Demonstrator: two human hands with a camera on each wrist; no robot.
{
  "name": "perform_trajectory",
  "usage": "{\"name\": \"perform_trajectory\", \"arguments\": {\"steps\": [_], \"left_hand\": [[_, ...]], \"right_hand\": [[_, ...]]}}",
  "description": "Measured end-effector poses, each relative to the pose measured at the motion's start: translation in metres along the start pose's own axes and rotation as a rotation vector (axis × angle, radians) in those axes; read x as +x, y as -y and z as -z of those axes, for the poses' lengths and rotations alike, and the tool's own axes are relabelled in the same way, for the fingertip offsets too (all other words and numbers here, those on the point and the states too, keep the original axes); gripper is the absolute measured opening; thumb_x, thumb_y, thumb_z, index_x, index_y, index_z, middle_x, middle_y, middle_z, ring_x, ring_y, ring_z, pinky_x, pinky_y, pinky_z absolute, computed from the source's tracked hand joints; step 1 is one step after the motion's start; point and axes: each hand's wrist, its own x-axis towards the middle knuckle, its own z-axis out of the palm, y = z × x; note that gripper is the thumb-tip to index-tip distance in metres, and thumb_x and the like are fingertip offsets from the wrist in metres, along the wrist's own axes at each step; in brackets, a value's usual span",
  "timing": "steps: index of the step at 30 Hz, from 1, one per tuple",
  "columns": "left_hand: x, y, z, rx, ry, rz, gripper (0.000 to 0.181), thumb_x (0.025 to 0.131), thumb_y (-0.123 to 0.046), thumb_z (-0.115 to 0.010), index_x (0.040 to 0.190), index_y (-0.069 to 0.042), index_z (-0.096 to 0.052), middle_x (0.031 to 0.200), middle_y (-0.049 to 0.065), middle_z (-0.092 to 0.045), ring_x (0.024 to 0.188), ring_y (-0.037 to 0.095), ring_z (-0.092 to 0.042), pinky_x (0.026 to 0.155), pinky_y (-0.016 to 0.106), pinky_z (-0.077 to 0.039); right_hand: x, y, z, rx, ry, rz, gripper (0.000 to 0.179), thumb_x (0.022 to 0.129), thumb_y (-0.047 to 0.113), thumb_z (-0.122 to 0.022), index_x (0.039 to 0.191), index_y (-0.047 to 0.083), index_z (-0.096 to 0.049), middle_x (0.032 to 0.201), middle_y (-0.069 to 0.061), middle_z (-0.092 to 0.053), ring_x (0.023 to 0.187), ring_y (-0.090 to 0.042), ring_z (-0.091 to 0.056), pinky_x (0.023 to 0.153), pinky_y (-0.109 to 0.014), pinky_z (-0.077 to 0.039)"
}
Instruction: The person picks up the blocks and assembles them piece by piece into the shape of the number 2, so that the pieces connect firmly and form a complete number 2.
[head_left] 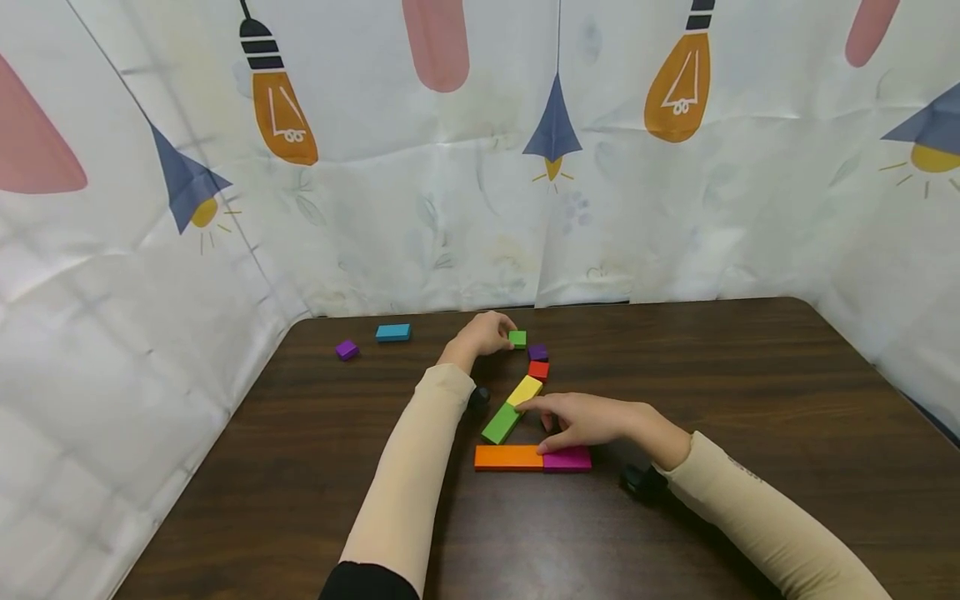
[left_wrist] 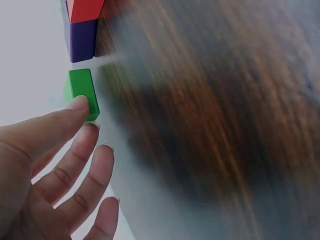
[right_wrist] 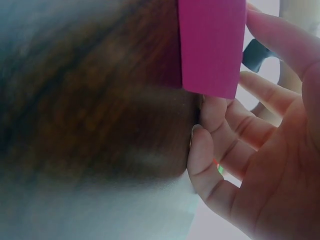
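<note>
Wooden table [head_left: 735, 375], and the left hand [head_left: 483, 335] pinches a small green block [head_left: 519, 339] beyond the orange block [head_left: 506, 457]; relaxed right hand [head_left: 592, 419], thumb by the pink block [head_left: 568, 461], right of the orange block.

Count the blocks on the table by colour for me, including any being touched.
Green blocks: 2
Purple blocks: 2
Blue block: 1
Red block: 1
Yellow block: 1
Orange block: 1
Magenta block: 1
Total: 9
</note>
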Motion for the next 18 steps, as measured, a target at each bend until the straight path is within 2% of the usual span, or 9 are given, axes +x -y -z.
{"name": "perform_trajectory", "arguments": {"steps": [7, 10, 18], "left_hand": [[0.003, -0.001, -0.002, 0.024, 0.015, 0.005, 0.038, 0.099, -0.013, -0.071, 0.136, -0.005, -0.065, 0.116, 0.013, -0.067, 0.106, 0.026, -0.062, 0.093, 0.038, -0.050], [0.004, -0.001, -0.003, 0.020, 0.018, 0.009, 0.038, 0.099, -0.012, -0.071, 0.136, -0.006, -0.065, 0.116, 0.013, -0.067, 0.107, 0.026, -0.062, 0.094, 0.038, -0.050], [0.005, -0.002, -0.003, 0.023, 0.021, -0.002, 0.038, 0.100, -0.010, -0.069, 0.137, -0.007, -0.065, 0.116, 0.012, -0.067, 0.107, 0.025, -0.062, 0.092, 0.037, -0.050]], "right_hand": [[-0.003, 0.027, 0.007, 0.041, 0.012, -0.089, 0.067, 0.095, 0.037, -0.075, 0.151, 0.012, -0.049, 0.094, 0.005, -0.056, 0.067, -0.009, -0.046, 0.065, -0.027, -0.040], [-0.003, 0.030, 0.007, 0.026, 0.014, -0.111, 0.065, 0.095, 0.034, -0.076, 0.151, 0.013, -0.049, 0.094, 0.005, -0.055, 0.066, -0.008, -0.045, 0.066, -0.026, -0.040], [-0.004, 0.031, 0.008, 0.031, 0.013, -0.109, 0.065, 0.095, 0.033, -0.076, 0.151, 0.013, -0.049, 0.094, 0.005, -0.055, 0.067, -0.009, -0.046, 0.066, -0.026, -0.040]]}}
